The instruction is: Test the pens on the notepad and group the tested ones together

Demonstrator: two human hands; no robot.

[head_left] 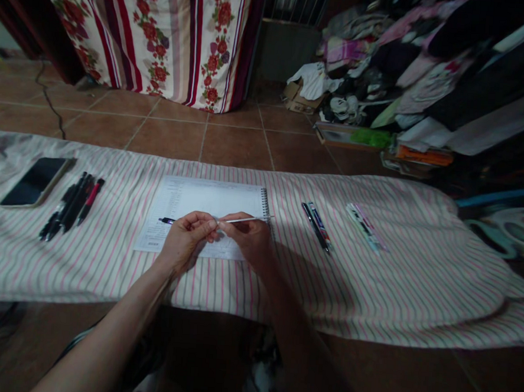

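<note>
My left hand [189, 232] and my right hand [247, 233] meet fingertip to fingertip above an open spiral notebook [209, 194]. A dark pen part [167, 220] juts out to the left of my left hand, whose fingers are closed round it; the rest of it is hidden. From my right hand's pinch a thin pale rod [247, 220], which looks like a pen refill, points to the right over the spiral binding. Its inner end lies at the fingertips of both hands, and whether it sits inside the pen part I cannot tell.
Left on the striped cloth [392, 304] lie a phone [36, 181] and a bunch of dark pens [68, 208], one red. Right of the notebook are two pens [317, 226] and several pastel pens [366, 227]. A floral curtain [178, 43] and piled clothes [355, 54] stand beyond.
</note>
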